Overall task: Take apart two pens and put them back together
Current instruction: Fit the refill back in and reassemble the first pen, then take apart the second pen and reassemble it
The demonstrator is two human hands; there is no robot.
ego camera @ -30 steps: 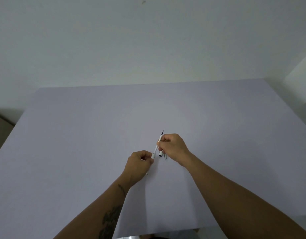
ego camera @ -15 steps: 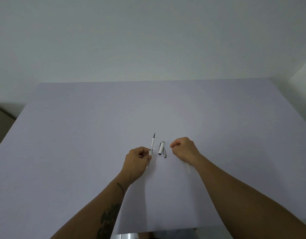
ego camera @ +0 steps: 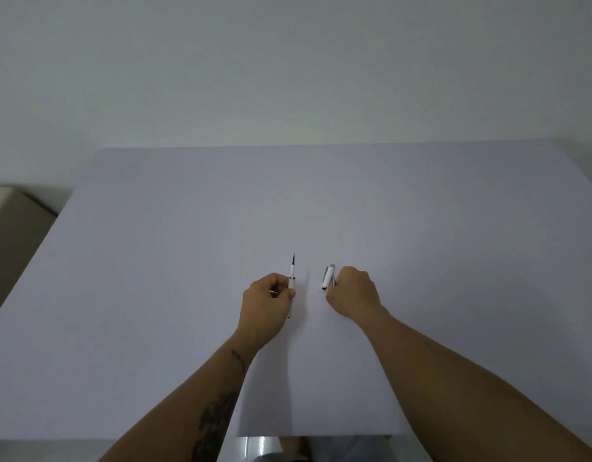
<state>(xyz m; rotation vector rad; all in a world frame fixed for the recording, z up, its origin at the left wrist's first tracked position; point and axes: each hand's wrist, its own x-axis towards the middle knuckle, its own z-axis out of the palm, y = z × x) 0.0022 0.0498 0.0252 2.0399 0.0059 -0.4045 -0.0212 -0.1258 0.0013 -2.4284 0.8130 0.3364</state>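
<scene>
Left hand (ego camera: pixel 266 303) is pinching my uncapped pen (ego camera: pixel 292 281) at frame center, tip pointing up; right hand (ego camera: pixel 353 291) is curling against the cap (ego camera: pixel 328 277) (grip unclear) on the table (ego camera: pixel 154 261).

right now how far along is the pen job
Done: one pen is apart, its white cap lying on the table. In hand: the left hand holds the uncapped pen body, tip away; the right hand is at the cap. Left: reassembly; no second pen shows.
</scene>
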